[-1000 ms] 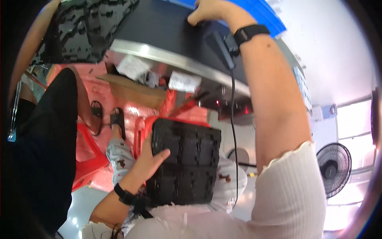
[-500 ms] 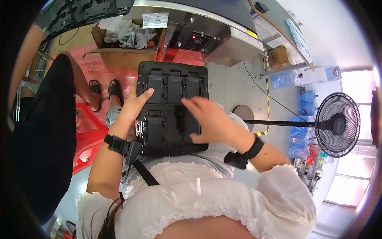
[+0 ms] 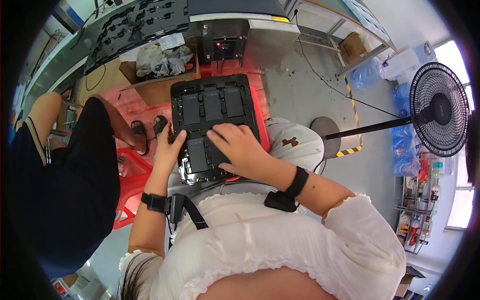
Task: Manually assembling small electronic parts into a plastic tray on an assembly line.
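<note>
A black moulded tray (image 3: 216, 81) rests on my lap, with several dark rectangular parts (image 3: 213, 105) seated in its compartments. My left hand (image 3: 170, 148) grips the tray's left edge, thumb on top. My right hand (image 3: 241, 146) lies palm down over the tray's middle and right compartments, fingers spread and slightly bent. Whatever is under that palm is hidden. Both wrists carry black bands.
Another person in dark clothing (image 3: 65, 175) sits close on my left, beside a red crate (image 3: 131, 181). A workbench with a long black tray (image 3: 135, 25), a grey box with a red light (image 3: 220, 46) and a carton of plastic bags (image 3: 161, 61) lie ahead. A standing fan (image 3: 438, 115) is at the right.
My right hand has come down from the bench above onto the tray and settled on it. The view has tipped down toward my lap. My left hand has stayed on the tray's left edge.
</note>
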Demonstrator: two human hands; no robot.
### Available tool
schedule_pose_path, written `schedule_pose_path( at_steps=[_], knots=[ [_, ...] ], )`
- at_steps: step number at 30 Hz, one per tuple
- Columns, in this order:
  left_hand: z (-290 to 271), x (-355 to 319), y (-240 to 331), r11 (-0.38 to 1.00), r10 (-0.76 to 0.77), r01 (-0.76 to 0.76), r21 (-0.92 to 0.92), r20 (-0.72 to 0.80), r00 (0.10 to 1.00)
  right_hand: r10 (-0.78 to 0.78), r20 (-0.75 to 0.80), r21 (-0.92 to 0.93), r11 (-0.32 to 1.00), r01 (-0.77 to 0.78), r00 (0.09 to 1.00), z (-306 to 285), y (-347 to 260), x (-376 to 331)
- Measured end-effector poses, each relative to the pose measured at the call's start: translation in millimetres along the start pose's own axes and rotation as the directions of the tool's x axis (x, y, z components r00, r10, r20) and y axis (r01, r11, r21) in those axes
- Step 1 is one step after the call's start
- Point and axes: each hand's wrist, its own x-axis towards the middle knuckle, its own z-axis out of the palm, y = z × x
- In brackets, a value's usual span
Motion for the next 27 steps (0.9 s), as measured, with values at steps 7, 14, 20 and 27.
schedule_pose_path(
  at_steps=[7,14,20,27],
  knots=[
    [33,-38,62,0.491,0.449,-0.587,0.644,0.390,0.804,0.030,-0.177,0.073,0.997,-0.017,0.984,-24,17,4],
    [47,-40,51,0.334,0.320,-0.727,0.600,0.653,0.686,-0.072,0.091,-0.283,0.955,0.095,0.993,9,23,-51],
    [41,-33,48,0.517,0.334,-0.726,0.453,0.675,0.658,-0.019,-0.165,-0.049,0.999,0.011,0.986,-50,37,-17],
    [40,-30,61,0.595,0.320,-0.650,0.472,0.603,0.731,-0.446,-0.566,-0.587,0.808,0.040,0.693,-159,75,112]
  ],
)
